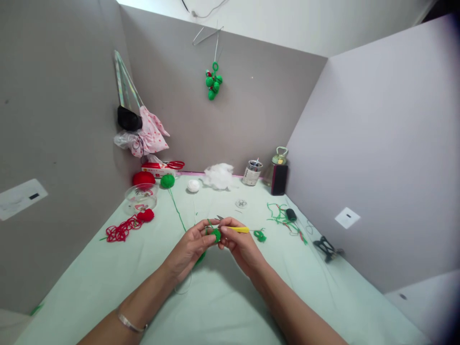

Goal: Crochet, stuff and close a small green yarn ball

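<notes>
Between the fingertips of my left hand (192, 244) is a small green crochet piece (216, 235), with green yarn looped over the fingers. My right hand (237, 242) is closed around a crochet hook with a yellow handle (239, 229), its tip at the green piece. A green strand runs back from my left hand to a green yarn ball (167, 180). Under the left palm, another bit of green crochet (200, 258) shows in part. To the right of my right hand lies a small green crocheted ring (259, 235).
Red yarn (120, 233) lies tangled at left by a clear plastic bowl (141, 197). White stuffing (219, 176), a tin can (252, 172) and a dark phone (279, 180) stand along the back. Green yarn scraps (280, 215) and a black stand (327, 249) are at right.
</notes>
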Action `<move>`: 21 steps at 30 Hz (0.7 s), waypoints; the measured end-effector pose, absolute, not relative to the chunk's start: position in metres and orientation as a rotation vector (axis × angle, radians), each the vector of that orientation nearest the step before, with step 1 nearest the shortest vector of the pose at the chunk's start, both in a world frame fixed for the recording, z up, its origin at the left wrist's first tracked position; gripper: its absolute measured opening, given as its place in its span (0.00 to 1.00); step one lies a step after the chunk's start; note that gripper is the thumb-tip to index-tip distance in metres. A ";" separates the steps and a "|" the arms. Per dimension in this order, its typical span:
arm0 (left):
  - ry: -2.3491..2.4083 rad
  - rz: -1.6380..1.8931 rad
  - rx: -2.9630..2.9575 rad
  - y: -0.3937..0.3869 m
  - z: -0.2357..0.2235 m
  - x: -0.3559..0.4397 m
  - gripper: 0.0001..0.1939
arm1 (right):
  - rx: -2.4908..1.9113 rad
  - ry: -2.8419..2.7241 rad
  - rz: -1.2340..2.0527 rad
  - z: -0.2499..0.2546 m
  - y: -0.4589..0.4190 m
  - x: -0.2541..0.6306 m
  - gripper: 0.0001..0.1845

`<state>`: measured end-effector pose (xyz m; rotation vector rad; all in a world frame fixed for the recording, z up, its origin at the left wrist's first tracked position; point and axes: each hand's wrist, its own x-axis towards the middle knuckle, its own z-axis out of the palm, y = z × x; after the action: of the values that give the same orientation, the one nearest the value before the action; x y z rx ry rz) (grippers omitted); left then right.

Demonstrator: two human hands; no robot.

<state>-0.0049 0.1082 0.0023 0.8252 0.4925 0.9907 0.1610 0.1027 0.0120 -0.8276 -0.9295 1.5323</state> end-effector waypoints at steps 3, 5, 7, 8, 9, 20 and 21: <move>0.516 1.005 0.797 0.110 0.001 -0.002 0.17 | -0.842 -0.932 1.542 0.013 0.104 0.162 0.19; 0.533 1.020 0.769 0.110 -0.001 0.001 0.12 | -0.859 -0.939 1.531 0.011 0.106 0.161 0.18; 0.550 1.032 0.733 0.110 -0.004 0.003 0.10 | -0.895 -0.970 1.488 0.008 0.107 0.160 0.17; 0.556 1.037 0.716 0.110 -0.005 0.004 0.10 | -0.918 -1.000 1.457 0.006 0.106 0.159 0.16; 0.559 1.033 0.700 0.110 -0.006 0.004 0.11 | -0.931 -1.037 1.449 0.004 0.105 0.160 0.16; 0.762 1.055 0.215 0.132 -0.022 -0.002 0.25 | -1.717 -1.487 0.324 0.030 0.225 0.332 0.35; 0.770 1.021 0.215 0.133 -0.025 -0.001 0.25 | -1.784 -1.436 0.210 0.033 0.249 0.356 0.38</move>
<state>-0.0007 0.1335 -0.0254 0.2150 0.7704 1.0215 0.3562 0.2486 0.0326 -1.7836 -1.4361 0.2102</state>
